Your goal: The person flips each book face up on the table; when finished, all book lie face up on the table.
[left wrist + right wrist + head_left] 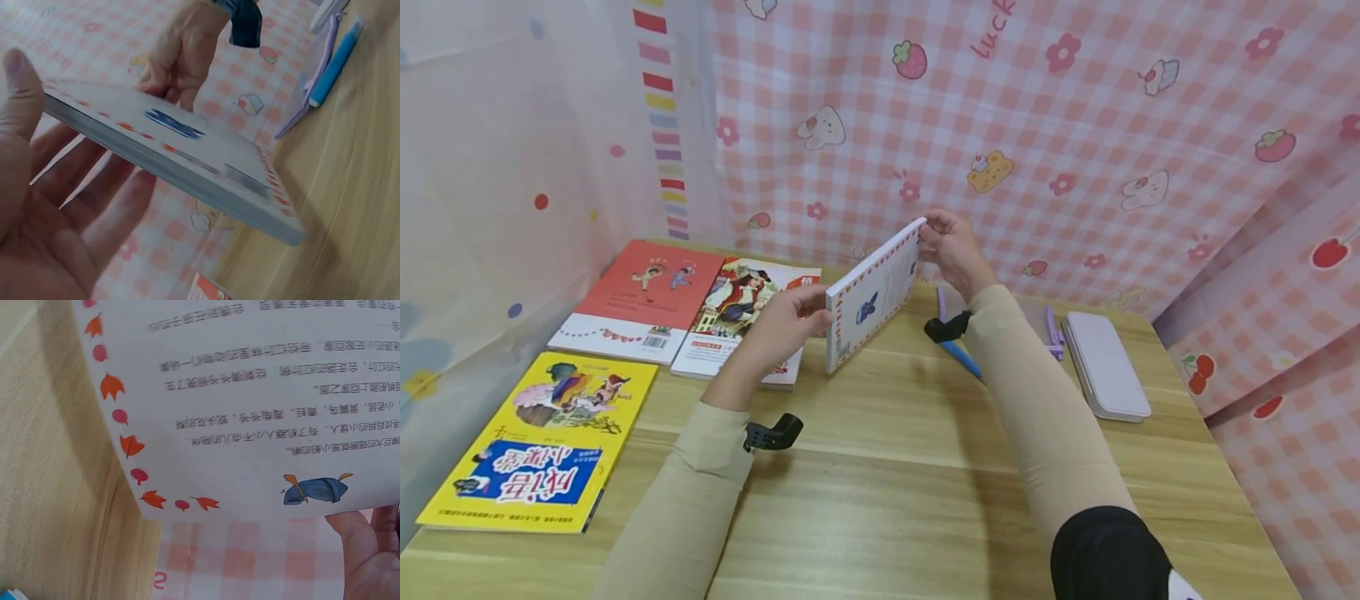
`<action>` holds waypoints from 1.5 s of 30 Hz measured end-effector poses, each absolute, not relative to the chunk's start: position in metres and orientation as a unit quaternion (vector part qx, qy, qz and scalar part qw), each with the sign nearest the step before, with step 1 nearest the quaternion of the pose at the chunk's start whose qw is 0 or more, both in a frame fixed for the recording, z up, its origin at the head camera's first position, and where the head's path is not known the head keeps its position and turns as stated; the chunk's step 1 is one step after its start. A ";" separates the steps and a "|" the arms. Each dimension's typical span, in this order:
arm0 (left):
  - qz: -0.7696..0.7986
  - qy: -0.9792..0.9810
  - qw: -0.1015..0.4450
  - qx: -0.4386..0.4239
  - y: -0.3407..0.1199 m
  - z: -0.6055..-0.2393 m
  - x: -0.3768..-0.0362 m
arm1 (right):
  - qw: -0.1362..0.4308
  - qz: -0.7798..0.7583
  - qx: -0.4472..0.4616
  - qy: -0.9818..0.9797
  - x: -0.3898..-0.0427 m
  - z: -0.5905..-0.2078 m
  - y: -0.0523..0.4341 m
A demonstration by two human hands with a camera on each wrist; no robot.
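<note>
books [700, 310] left, case [1106, 363] right, bare table [887, 467] between

Both arms wore snug beige sleeves [1037, 417] down to the wrists, each carrying a black camera mount [772, 434]; a black cuff covered the right upper arm.

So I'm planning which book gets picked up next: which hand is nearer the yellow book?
Left. The left hand grips the white book a little right of the yellow book; the right hand holds the white book's far top corner, farther away.
</note>
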State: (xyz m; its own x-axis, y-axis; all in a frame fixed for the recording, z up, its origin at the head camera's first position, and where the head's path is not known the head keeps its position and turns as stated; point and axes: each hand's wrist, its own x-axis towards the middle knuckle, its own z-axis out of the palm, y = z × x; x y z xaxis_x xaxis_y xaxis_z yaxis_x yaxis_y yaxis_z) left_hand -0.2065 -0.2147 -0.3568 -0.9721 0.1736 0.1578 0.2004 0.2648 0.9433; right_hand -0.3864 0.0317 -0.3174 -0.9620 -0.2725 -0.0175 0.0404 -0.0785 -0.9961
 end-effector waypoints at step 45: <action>-0.696 -0.698 -0.163 -0.055 -0.221 -0.392 -0.219 | 0.074 -0.803 -0.058 0.588 -0.387 -0.308 0.028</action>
State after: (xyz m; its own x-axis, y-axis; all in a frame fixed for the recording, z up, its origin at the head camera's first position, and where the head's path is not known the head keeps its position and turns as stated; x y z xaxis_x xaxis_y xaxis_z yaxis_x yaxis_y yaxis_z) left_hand -0.2185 -0.2208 -0.3916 -0.9408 0.3034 -0.1513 -0.1504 0.0265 0.9883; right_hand -0.3870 0.0284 -0.3080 -0.9823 -0.1870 0.0066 0.0502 -0.2975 -0.9534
